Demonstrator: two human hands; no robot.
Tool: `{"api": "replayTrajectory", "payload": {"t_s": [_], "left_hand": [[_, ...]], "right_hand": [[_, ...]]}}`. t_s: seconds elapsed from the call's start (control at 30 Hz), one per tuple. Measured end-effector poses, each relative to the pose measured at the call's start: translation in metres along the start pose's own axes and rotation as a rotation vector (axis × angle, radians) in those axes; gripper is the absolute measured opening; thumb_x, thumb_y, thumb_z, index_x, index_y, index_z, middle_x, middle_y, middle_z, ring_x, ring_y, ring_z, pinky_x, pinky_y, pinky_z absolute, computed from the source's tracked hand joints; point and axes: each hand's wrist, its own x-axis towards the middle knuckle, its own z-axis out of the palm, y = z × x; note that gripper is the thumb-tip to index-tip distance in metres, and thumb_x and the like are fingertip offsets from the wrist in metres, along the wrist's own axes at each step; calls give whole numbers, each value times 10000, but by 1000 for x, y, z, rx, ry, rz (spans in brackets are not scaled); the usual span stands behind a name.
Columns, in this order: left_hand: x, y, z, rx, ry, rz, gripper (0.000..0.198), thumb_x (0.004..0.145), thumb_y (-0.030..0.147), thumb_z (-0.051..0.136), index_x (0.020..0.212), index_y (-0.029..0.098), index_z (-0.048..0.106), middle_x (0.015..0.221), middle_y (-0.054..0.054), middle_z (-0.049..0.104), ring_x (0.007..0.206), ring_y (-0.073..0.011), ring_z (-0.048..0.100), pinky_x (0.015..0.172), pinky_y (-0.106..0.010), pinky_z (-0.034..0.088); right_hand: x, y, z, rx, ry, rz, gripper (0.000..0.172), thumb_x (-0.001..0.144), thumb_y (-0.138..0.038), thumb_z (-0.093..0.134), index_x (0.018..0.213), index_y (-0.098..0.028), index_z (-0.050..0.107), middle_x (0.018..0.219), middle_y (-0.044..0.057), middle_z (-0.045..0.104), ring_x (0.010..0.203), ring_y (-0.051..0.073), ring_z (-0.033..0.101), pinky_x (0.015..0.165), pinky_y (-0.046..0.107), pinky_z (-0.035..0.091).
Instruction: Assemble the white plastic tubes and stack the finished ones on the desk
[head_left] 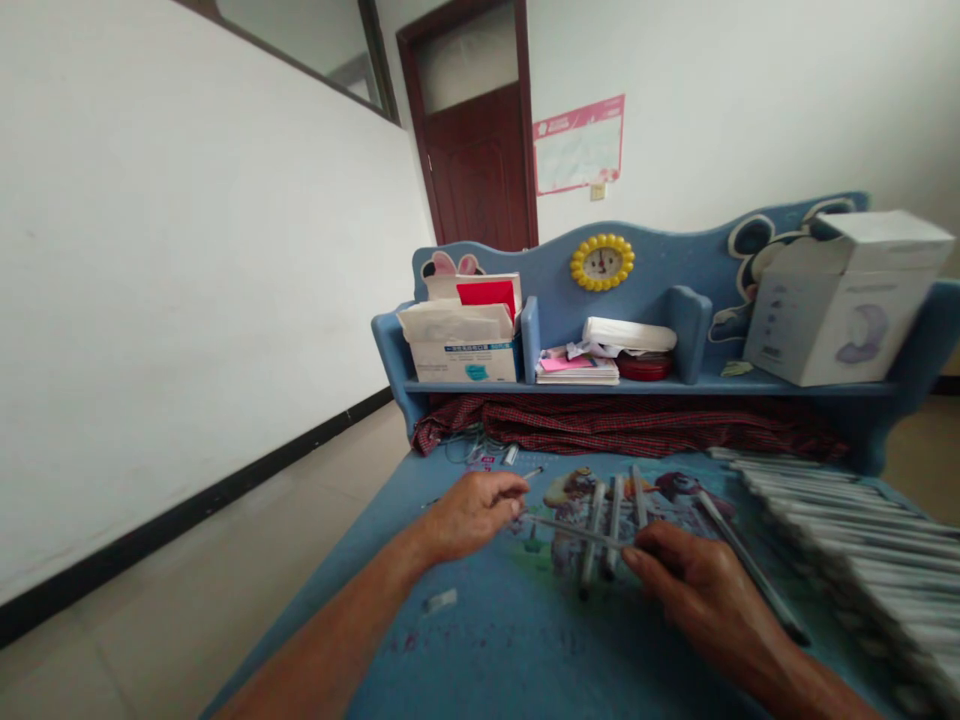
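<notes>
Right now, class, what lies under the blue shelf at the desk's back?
A bunched red checked cloth fills the gap under the shelf; anything behind it is covered.

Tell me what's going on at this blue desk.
A person works at the blue desk with bare hands. The left hand and right hand appear to pinch opposite ends of a thin grey rod. A few loose pen barrels lie crosswise by it, and a long row of similar barrels is laid out along the desk's right side.
</notes>
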Motion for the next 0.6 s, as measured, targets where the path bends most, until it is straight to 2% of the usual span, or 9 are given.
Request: {"api": "replayTrajectory", "payload": {"t_s": [0.13,0.3,0.37,0.47,0.6], "left_hand": [[-6,-13,-10,-78,-8,-133,270,780,277,500,964,129,633,720,-12,642,661,-142,597,597,-222,442],[-13,-6,-6,-488,-131,-175,333,740,354,595,987,131,586,737,-29,664,582,-131,619,499,-209,436],[-14,0,-2,-609,-152,-174,286,706,345,639,889,129,601,697,-28,666,532,-119,611,487,-205,440],[-15,6,1,-672,-147,-183,232,648,317,696,739,123,609,612,-17,654,454,-93,571,464,-196,439],[-19,12,-1,-662,-147,-199,229,615,308,721,704,121,622,582,-10,646,438,-82,551,454,-186,431]], "right_hand": [[0,3,-4,-6,27,5,292,870,-397,407,722,-190,551,572,-29,473,523,123,474,495,232,361],[-6,6,1,49,33,31,324,848,-459,426,745,-206,600,564,-22,501,503,127,477,477,227,374],[-8,8,4,70,-14,31,331,838,-476,435,724,-214,601,551,-22,488,502,127,476,468,220,373],[-10,11,7,65,-93,12,326,841,-477,435,732,-219,602,564,-21,487,519,129,479,477,216,377],[-9,11,10,6,-176,-19,296,850,-438,439,731,-218,597,566,-21,506,514,126,467,471,221,350]]}}
